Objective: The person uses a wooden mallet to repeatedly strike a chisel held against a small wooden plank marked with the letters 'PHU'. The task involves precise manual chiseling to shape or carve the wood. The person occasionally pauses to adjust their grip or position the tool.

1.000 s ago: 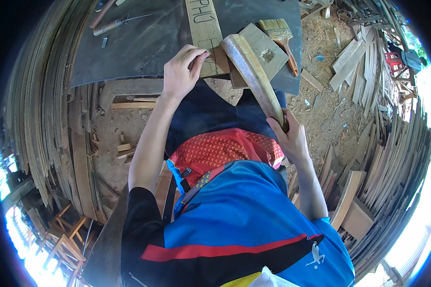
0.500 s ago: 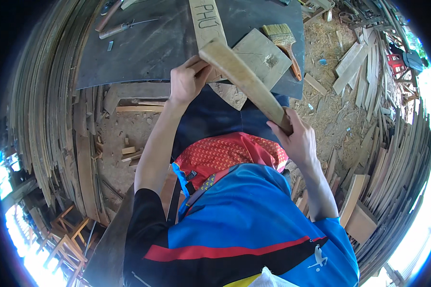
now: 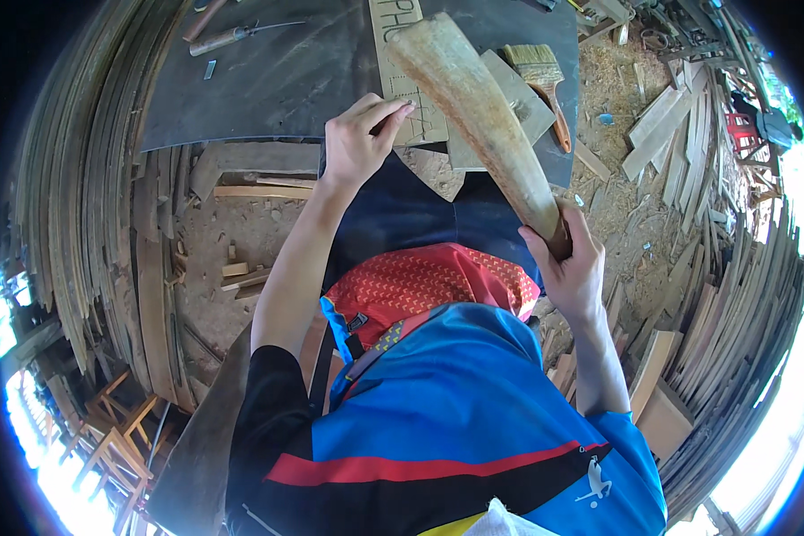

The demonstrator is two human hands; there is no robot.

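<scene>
A wooden mallet [image 3: 487,116], long and club-like with a worn pale surface, is gripped at its narrow lower end by my right hand [image 3: 576,268]. It slants up and left, and its thick end hangs over the dark table. My left hand [image 3: 362,143] is closed in a pinch at the table's near edge; whatever is between its fingertips is hidden or too small to name. Beyond those fingers lies a narrow light wooden board [image 3: 411,94] with dark lettering and pencil-like lines. The mallet covers part of this board. A square wooden piece [image 3: 527,107] lies to its right, partly under the mallet.
On the dark table [image 3: 268,89] lie a wide brush [image 3: 538,71] and a wooden-handled pointed tool [image 3: 228,39]. Stacked planks [image 3: 89,179] line the left side, and more planks [image 3: 732,313] lean on the right. Wood scraps [image 3: 661,125] cover the floor.
The mallet's thick end has risen away from my left fingers and looks larger. My right hand has moved slightly right. My left hand stays pinched near the same place.
</scene>
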